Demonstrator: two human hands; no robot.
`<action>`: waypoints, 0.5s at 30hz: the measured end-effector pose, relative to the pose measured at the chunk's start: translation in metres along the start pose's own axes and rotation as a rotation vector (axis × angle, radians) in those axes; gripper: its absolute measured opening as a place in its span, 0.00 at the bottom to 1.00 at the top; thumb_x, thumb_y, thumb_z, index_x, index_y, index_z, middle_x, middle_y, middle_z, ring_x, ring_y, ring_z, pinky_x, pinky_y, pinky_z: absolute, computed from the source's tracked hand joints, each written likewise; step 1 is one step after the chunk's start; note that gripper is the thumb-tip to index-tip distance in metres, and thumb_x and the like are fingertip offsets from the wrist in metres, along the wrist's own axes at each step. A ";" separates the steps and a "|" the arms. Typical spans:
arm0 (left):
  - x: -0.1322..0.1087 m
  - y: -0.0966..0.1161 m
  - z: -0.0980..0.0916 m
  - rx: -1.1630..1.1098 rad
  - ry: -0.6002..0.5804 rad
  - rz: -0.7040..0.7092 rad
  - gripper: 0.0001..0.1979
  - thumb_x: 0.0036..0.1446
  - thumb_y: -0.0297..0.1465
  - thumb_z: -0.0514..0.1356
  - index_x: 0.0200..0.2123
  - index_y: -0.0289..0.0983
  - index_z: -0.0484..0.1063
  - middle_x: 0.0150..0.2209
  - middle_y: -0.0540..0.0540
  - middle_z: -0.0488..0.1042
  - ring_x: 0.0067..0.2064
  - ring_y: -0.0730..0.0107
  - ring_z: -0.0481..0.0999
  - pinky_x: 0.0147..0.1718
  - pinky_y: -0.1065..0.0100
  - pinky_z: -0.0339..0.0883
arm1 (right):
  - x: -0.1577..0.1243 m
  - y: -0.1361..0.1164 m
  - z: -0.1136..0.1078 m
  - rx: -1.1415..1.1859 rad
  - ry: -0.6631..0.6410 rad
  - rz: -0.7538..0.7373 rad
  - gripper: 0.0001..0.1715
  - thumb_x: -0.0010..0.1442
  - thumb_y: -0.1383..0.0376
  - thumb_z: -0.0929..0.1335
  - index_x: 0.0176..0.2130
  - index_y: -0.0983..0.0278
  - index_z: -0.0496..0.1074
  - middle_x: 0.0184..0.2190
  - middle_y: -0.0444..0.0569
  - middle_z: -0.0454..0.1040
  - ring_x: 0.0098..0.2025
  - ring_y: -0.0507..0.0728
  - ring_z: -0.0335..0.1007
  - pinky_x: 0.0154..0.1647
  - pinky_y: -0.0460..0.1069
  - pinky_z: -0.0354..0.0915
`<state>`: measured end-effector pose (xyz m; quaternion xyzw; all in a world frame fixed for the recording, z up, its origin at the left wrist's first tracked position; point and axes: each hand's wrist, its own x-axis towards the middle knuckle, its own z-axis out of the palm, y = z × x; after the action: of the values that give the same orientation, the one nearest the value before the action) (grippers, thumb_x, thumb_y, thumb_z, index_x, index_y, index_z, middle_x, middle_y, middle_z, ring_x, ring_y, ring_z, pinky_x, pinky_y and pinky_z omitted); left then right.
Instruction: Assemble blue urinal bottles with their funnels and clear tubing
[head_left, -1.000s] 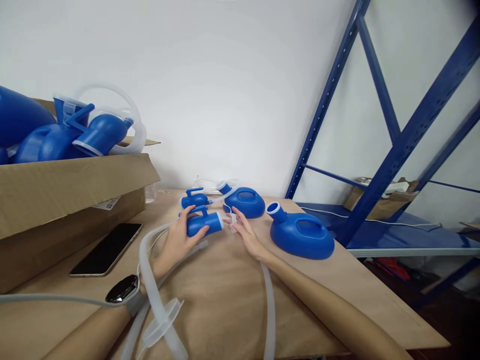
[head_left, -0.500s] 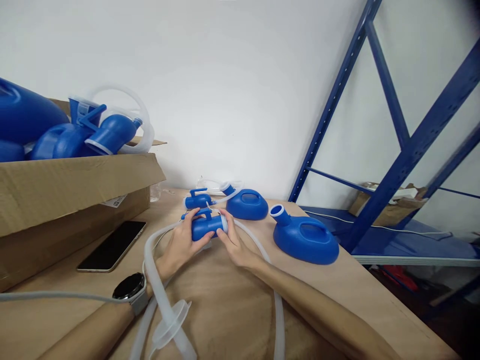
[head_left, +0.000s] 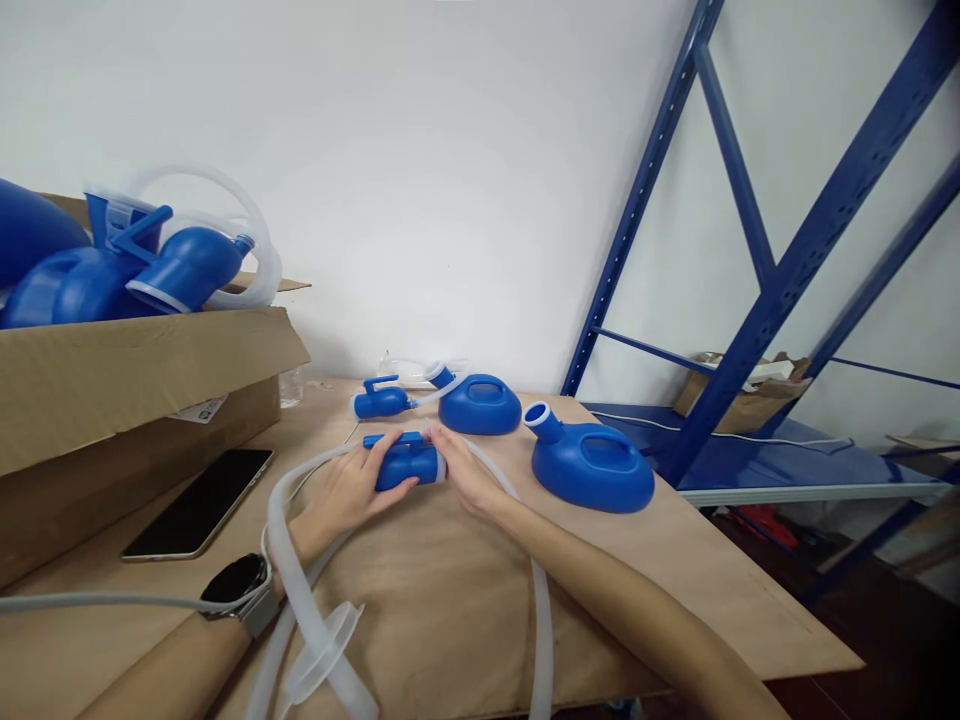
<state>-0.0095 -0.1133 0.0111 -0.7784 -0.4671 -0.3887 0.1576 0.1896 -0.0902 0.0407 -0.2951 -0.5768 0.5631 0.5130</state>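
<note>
My left hand (head_left: 341,495) is wrapped round a small blue plastic bottle piece (head_left: 405,462) lying on the brown table (head_left: 465,610). My right hand (head_left: 459,472) grips the open end of that same piece, fingers curled on its rim. A translucent white hose (head_left: 289,560) loops from the piece across my left forearm and ends in a clear funnel-shaped flange (head_left: 319,645). A smartwatch (head_left: 232,582) sits on my left wrist. Beyond my hands lie another small blue piece (head_left: 381,401) and two flat blue jugs with handles, one at the back (head_left: 480,404) and one to the right (head_left: 592,467).
A large cardboard box (head_left: 142,400) at the left holds several blue bottle parts (head_left: 180,265) and coiled hose. A black phone (head_left: 199,502) lies beside the box. A blue steel rack (head_left: 757,300) stands at the right, with a small cardboard box (head_left: 739,400) on its shelf.
My right hand moved from beside the blue piece onto its open end and closed on it. The left hand kept its grip.
</note>
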 end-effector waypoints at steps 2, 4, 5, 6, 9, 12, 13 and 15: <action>-0.001 -0.002 0.000 0.028 -0.008 0.010 0.33 0.62 0.52 0.58 0.63 0.39 0.62 0.39 0.40 0.80 0.37 0.52 0.82 0.34 0.60 0.74 | -0.001 0.003 0.002 0.097 0.019 0.033 0.18 0.59 0.48 0.72 0.35 0.61 0.74 0.39 0.47 0.77 0.49 0.59 0.72 0.55 0.53 0.66; -0.002 -0.003 0.001 0.024 -0.007 0.014 0.33 0.62 0.53 0.58 0.63 0.39 0.62 0.38 0.41 0.80 0.37 0.52 0.82 0.34 0.60 0.74 | -0.002 0.005 0.003 0.140 0.032 0.046 0.16 0.57 0.52 0.74 0.34 0.61 0.74 0.37 0.46 0.77 0.46 0.58 0.72 0.52 0.52 0.66; -0.002 -0.002 0.001 0.011 -0.003 0.018 0.33 0.62 0.53 0.58 0.63 0.40 0.62 0.38 0.41 0.80 0.37 0.52 0.82 0.33 0.60 0.74 | -0.003 0.006 0.003 0.141 0.042 0.046 0.15 0.57 0.53 0.74 0.34 0.61 0.74 0.36 0.46 0.77 0.45 0.58 0.72 0.51 0.51 0.67; -0.002 -0.002 0.001 -0.005 0.001 0.022 0.33 0.61 0.53 0.59 0.62 0.40 0.63 0.38 0.42 0.80 0.37 0.52 0.82 0.33 0.60 0.73 | -0.004 0.007 0.003 0.135 0.055 0.042 0.14 0.57 0.53 0.73 0.34 0.61 0.74 0.36 0.46 0.76 0.44 0.58 0.72 0.50 0.51 0.67; -0.002 0.000 0.001 -0.050 0.002 0.025 0.32 0.61 0.52 0.60 0.62 0.42 0.65 0.39 0.43 0.79 0.37 0.54 0.82 0.34 0.61 0.74 | -0.004 0.012 0.001 0.094 0.093 0.017 0.14 0.57 0.53 0.72 0.33 0.61 0.73 0.35 0.45 0.76 0.43 0.57 0.71 0.48 0.51 0.67; -0.002 0.000 0.001 -0.081 -0.007 0.012 0.31 0.61 0.52 0.60 0.61 0.43 0.65 0.39 0.43 0.79 0.38 0.54 0.82 0.35 0.61 0.74 | -0.004 0.014 0.000 0.045 0.106 -0.017 0.15 0.56 0.54 0.73 0.31 0.60 0.68 0.34 0.44 0.74 0.42 0.57 0.71 0.46 0.49 0.67; -0.003 0.001 0.001 -0.092 -0.008 0.002 0.31 0.60 0.52 0.60 0.61 0.43 0.65 0.39 0.43 0.79 0.38 0.54 0.82 0.35 0.61 0.74 | -0.004 0.014 0.000 0.040 0.107 -0.027 0.14 0.56 0.54 0.73 0.32 0.59 0.67 0.34 0.43 0.74 0.42 0.56 0.71 0.46 0.49 0.67; -0.003 0.001 0.000 -0.112 -0.009 -0.023 0.32 0.60 0.52 0.61 0.61 0.43 0.65 0.40 0.43 0.79 0.38 0.54 0.82 0.34 0.61 0.74 | -0.005 0.012 0.000 0.037 0.108 -0.044 0.15 0.57 0.54 0.73 0.37 0.58 0.67 0.36 0.42 0.75 0.43 0.56 0.72 0.46 0.49 0.68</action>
<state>-0.0095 -0.1151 0.0088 -0.7823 -0.4540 -0.4127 0.1073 0.1880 -0.0926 0.0286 -0.3028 -0.5443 0.5453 0.5610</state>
